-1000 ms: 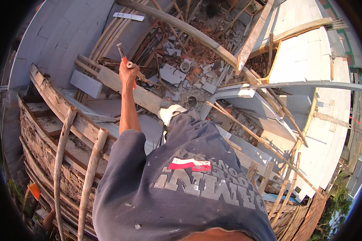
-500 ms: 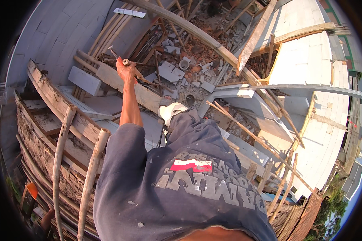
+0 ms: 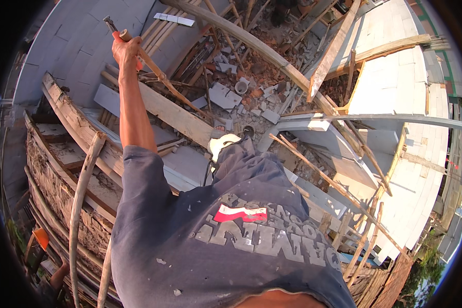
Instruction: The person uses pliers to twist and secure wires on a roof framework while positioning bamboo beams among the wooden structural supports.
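Note:
My left hand (image 3: 126, 50) is raised at the upper left with its arm stretched out, its fingers wrapped round a wooden pole (image 3: 161, 77). An orange-handled tool with a metal head (image 3: 109, 23) sticks out of the same fist; its exact kind is unclear. The pole slants down to the right, toward a plank (image 3: 177, 115). My right hand is not in view. My dark, paint-spotted shirt (image 3: 190, 246) fills the lower middle, with a pale cloth-like item (image 3: 223, 143) beyond it.
Broken rubble (image 3: 259, 97) and a white bucket (image 3: 241, 86) lie below. A long beam (image 3: 241, 36) crosses overhead of the rubble. Upright poles (image 3: 82, 195) stand at the left, and thin sticks (image 3: 333, 185) slant at the right beside a white block wall (image 3: 421, 179).
My left hand has moved up and to the left, carrying the pole and the orange-handled tool. More of the pole's length now shows, slanting down to the right.

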A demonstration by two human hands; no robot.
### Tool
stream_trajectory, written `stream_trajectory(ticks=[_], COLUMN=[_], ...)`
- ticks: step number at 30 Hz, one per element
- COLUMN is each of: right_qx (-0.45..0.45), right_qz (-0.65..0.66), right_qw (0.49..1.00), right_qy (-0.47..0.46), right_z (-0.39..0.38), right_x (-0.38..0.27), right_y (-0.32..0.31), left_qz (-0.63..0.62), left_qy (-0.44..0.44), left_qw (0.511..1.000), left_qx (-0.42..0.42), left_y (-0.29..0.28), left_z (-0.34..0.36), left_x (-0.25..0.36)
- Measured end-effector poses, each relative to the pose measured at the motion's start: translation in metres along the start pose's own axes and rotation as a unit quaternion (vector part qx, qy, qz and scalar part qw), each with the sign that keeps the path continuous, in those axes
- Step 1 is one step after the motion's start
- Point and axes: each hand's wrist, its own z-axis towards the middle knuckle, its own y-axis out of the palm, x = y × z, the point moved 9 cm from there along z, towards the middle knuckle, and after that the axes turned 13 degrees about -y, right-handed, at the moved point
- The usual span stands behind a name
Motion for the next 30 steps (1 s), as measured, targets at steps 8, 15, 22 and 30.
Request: stream_trajectory(ticks=[8,15,22,30], right_qx=[0.013,0.0,0.036,0.016], right_qz=[-0.074,-0.105,-0.082,-0.211], right_qw=[0.997,0.994,0.995,0.974], right_qy=[0.007,-0.034,-0.038,-0.079], right_z=[-0.011,0.009,0.014,0.036], right_x=[-0.026,-0.016,0.029,0.023], right_y=[-0.002,-0.003,-0.003,-0.022], left_qz=[-0.046,0.018,-0.134,-0.079], left_qy=[0.058,-0.003,-0.295,-0.403], left_qw=[0.996,0.999,0.945,0.883], left_qx=[-0.039,-0.028,-0.041,-0.227], left_y=[-0.005,0.015,0.074,0.162], left_z=[-0.024,0.083,0.086,-0.12], left_x=[0.045,-0.014,-0.149,-0.381])
